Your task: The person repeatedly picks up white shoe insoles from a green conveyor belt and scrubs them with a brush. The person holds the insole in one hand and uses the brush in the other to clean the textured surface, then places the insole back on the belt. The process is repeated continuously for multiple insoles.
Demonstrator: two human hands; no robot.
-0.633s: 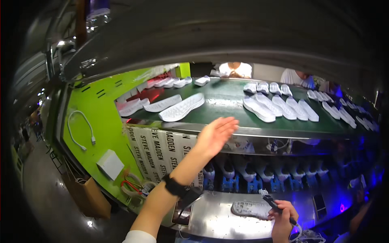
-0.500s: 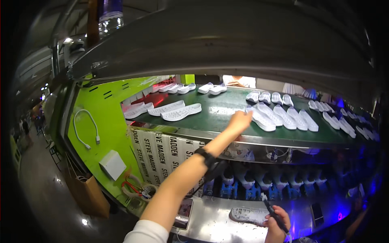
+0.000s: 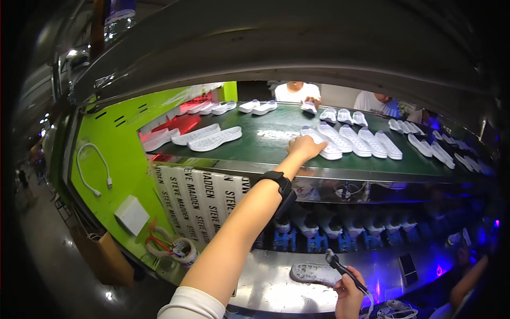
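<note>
My left hand [image 3: 304, 148] reaches up over the green conveyor belt [image 3: 265, 130]. Its thumb lies on the leftmost white shoe sole [image 3: 332, 152] of the near row, fingers closed at the sole's left edge. Several more white soles [image 3: 372, 143] lie side by side to the right. Lower down, my right hand [image 3: 350, 295] grips a black-handled brush [image 3: 348, 272] with a pale cord trailing from it. Beside it, a greyish sole with a grid pattern [image 3: 313, 272] lies on the metal shelf [image 3: 265, 290].
Across the belt, a person's hand [image 3: 312, 100] is at a far-row sole [image 3: 308, 108]. More soles [image 3: 215, 139] lie at the left. Shoes on blue stands [image 3: 348, 234] fill the space beneath. A phone [image 3: 408, 268] rests at right; tape rolls [image 3: 183, 250] sit by the green panel [image 3: 119, 159].
My left hand has moved onto the leftmost near-row sole. The brush in my right hand has turned, its head shifting left. Across the belt, a person has drawn a far-row sole away. The view has shifted.
</note>
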